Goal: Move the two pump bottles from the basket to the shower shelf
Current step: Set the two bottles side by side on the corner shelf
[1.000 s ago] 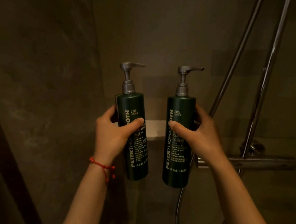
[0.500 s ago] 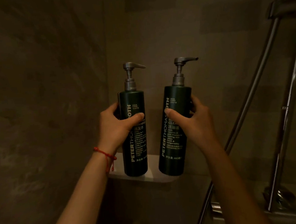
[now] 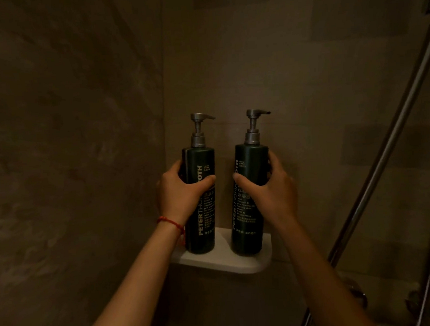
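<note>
Two dark green pump bottles with grey pump heads stand upright side by side on the white corner shower shelf [image 3: 241,264]. My left hand [image 3: 178,196], with a red string on its wrist, is wrapped around the middle of the left bottle [image 3: 203,229]. The right bottle [image 3: 248,216] is gripped at mid-height by my right hand [image 3: 269,192]. Both bottle bases rest on the shelf, a small gap between them. Both pump spouts point right. The basket is out of view.
The shelf sits in the corner of two dark tiled walls. A chrome shower rail and hose [image 3: 395,135] slant down the right side, with the mixer fittings [image 3: 355,293] low at the right.
Both hands carried the bottles forward and down; the bottles went from held in the air in front of the shelf to standing on it. The view has tilted up and closer.
</note>
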`<action>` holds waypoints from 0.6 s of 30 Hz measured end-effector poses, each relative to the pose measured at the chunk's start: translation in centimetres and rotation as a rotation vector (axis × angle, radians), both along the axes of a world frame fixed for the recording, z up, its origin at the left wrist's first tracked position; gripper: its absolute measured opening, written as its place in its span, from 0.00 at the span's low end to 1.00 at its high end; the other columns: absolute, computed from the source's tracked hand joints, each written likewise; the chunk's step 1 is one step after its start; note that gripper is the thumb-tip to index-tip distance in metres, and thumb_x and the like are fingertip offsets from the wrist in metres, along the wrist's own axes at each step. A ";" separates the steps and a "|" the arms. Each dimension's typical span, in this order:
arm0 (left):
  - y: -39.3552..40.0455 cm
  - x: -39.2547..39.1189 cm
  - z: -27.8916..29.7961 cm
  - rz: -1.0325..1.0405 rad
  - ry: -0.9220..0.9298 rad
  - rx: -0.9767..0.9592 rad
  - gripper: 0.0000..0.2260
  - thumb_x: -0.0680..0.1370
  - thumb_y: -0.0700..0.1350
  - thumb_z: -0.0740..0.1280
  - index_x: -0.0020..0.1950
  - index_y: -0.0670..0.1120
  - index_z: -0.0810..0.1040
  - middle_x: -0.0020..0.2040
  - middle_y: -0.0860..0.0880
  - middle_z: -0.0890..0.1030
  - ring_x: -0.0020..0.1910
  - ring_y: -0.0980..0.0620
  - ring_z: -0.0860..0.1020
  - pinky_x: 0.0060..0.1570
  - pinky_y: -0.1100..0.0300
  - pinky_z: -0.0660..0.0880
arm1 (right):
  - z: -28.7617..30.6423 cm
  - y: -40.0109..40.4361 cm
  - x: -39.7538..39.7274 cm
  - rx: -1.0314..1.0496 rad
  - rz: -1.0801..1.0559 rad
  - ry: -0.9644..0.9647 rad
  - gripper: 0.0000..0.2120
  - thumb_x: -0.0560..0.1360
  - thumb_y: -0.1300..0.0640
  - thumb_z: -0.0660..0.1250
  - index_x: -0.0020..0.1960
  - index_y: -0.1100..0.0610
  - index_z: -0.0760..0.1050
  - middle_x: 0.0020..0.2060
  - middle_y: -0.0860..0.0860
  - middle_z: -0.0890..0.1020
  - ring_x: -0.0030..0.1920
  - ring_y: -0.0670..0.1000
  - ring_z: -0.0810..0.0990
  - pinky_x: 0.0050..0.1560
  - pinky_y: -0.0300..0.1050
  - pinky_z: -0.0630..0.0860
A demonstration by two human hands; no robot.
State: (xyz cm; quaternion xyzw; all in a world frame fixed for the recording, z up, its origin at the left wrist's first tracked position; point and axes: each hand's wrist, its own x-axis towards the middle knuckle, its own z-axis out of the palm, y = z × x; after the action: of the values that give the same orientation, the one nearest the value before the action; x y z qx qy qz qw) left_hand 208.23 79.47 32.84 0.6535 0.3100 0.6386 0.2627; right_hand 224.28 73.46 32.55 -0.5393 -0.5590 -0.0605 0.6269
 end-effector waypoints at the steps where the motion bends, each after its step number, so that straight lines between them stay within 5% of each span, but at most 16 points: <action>1: 0.2 0.1 -0.1 0.007 0.003 0.006 0.19 0.60 0.50 0.75 0.46 0.59 0.73 0.39 0.59 0.77 0.40 0.59 0.77 0.41 0.60 0.74 | -0.3 0.3 0.0 -0.003 -0.002 0.000 0.32 0.62 0.41 0.72 0.62 0.41 0.64 0.41 0.34 0.72 0.40 0.33 0.72 0.37 0.35 0.68; 10: 1.1 0.3 -1.3 0.005 0.002 0.032 0.22 0.59 0.56 0.74 0.50 0.60 0.71 0.41 0.65 0.74 0.37 0.73 0.74 0.34 0.69 0.68 | -1.9 1.1 -0.2 0.017 0.008 0.008 0.35 0.62 0.40 0.71 0.65 0.39 0.59 0.49 0.38 0.74 0.43 0.34 0.72 0.42 0.39 0.71; 13: 1.0 0.3 -2.3 -0.013 -0.027 0.004 0.25 0.60 0.54 0.74 0.55 0.59 0.70 0.44 0.64 0.74 0.42 0.70 0.73 0.37 0.69 0.67 | -2.6 0.8 -0.3 0.018 0.033 0.029 0.37 0.62 0.40 0.71 0.66 0.39 0.58 0.51 0.36 0.73 0.46 0.32 0.72 0.43 0.36 0.70; 18: 0.4 0.2 -5.2 0.029 -0.087 -0.047 0.34 0.60 0.54 0.74 0.63 0.55 0.66 0.55 0.58 0.70 0.46 0.68 0.70 0.40 0.70 0.65 | -5.5 0.0 -0.1 -0.056 0.036 0.143 0.44 0.59 0.35 0.69 0.69 0.40 0.52 0.59 0.43 0.75 0.53 0.43 0.74 0.52 0.47 0.72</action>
State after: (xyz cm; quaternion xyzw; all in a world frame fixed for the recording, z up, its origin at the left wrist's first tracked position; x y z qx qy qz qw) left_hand 208.38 79.90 27.63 0.6141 0.3228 0.6627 0.2820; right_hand 224.18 73.47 27.03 -0.5494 -0.5238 0.0053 0.6509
